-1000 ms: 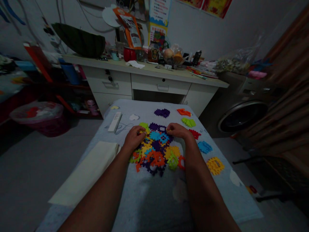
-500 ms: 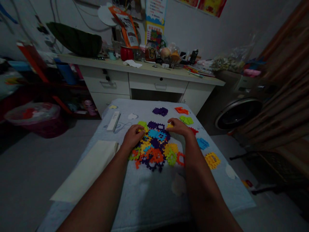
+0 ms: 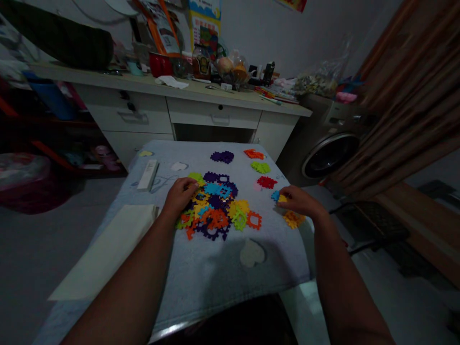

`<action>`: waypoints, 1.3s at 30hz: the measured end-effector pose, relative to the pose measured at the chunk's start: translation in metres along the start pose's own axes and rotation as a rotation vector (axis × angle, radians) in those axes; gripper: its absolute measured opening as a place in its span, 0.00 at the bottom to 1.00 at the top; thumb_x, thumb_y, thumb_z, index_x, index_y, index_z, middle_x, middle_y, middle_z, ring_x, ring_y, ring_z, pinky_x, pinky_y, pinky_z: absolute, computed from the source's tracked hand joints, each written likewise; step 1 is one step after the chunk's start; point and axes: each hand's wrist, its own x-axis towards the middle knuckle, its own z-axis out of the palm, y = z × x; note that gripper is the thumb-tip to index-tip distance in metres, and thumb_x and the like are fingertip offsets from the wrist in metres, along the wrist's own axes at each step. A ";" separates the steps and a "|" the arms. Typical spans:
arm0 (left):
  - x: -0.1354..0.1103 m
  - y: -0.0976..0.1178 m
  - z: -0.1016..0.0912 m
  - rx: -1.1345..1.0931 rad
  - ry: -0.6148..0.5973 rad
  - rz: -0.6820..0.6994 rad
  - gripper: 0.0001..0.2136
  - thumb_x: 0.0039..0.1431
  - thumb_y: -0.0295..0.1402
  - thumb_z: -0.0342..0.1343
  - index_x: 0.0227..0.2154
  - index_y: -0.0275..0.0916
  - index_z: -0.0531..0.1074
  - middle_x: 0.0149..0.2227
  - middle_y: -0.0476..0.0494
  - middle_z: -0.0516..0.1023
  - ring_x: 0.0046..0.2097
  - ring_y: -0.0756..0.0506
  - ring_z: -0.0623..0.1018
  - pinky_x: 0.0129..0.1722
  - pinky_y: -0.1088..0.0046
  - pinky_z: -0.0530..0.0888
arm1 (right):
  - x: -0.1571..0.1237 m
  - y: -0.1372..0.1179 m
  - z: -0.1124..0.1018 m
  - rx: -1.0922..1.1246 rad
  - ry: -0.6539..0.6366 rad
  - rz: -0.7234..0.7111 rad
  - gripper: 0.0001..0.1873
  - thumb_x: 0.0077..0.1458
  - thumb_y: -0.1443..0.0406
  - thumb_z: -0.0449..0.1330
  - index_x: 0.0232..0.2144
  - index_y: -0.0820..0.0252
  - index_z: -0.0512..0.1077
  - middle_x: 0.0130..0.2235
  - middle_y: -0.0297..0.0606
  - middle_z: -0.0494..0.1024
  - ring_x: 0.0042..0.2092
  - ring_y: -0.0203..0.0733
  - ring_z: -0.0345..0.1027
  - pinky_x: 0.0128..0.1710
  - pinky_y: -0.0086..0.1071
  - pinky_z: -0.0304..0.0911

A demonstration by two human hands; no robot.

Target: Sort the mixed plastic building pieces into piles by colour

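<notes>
A heap of toothed plastic building pieces point(image 3: 217, 218) in purple, orange, yellow, green and blue lies mid-table. My left hand point(image 3: 180, 195) rests at the heap's left edge with curled fingers, close to yellow and green pieces; what they hold, if anything, is hidden. Out at the right, my right hand point(image 3: 301, 200) pinches a yellow toothed piece point(image 3: 283, 198). It hovers between a blue group point(image 3: 275, 195), partly covered by the hand, and a yellow group point(image 3: 293, 219). Farther back are red point(image 3: 267, 182), green point(image 3: 260, 166), orange point(image 3: 254, 154) and purple point(image 3: 222, 156) groups.
A pale cloth point(image 3: 215, 268) covers the table. On its left lie a long white box point(image 3: 148, 175) and a folded cream sheet point(image 3: 104, 249). Behind stands a cluttered white desk point(image 3: 212, 112), with a washing machine point(image 3: 327, 143) to its right.
My right hand has moved from the heap to the right side, carrying a yellow piece. My left hand stays by the heap's left edge. The camera view has shifted to the right.
</notes>
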 end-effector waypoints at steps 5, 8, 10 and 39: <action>0.000 0.000 -0.001 0.016 0.001 -0.001 0.18 0.52 0.47 0.55 0.38 0.39 0.77 0.43 0.42 0.76 0.45 0.41 0.75 0.51 0.62 0.72 | -0.036 0.006 0.022 -0.058 -0.029 -0.003 0.23 0.49 0.61 0.66 0.49 0.61 0.74 0.49 0.46 0.73 0.50 0.49 0.67 0.52 0.38 0.60; 0.000 0.002 -0.002 0.022 -0.008 -0.006 0.18 0.52 0.47 0.55 0.38 0.39 0.77 0.42 0.42 0.76 0.43 0.41 0.76 0.48 0.63 0.73 | -0.047 0.000 0.034 -0.128 -0.034 0.004 0.23 0.50 0.65 0.64 0.51 0.57 0.73 0.52 0.45 0.72 0.53 0.51 0.64 0.55 0.41 0.57; -0.001 0.002 -0.002 0.023 -0.010 -0.013 0.18 0.51 0.47 0.55 0.38 0.39 0.77 0.42 0.42 0.76 0.43 0.41 0.76 0.47 0.63 0.73 | -0.050 -0.002 0.039 -0.176 -0.041 0.018 0.23 0.50 0.67 0.63 0.51 0.55 0.73 0.52 0.45 0.72 0.53 0.51 0.64 0.54 0.43 0.56; -0.012 -0.004 -0.002 0.109 0.020 -0.016 0.18 0.51 0.43 0.54 0.40 0.38 0.76 0.42 0.41 0.76 0.42 0.42 0.77 0.46 0.64 0.74 | -0.006 -0.065 0.043 0.234 -0.016 -0.115 0.10 0.63 0.65 0.52 0.34 0.61 0.72 0.36 0.41 0.77 0.39 0.41 0.69 0.39 0.31 0.58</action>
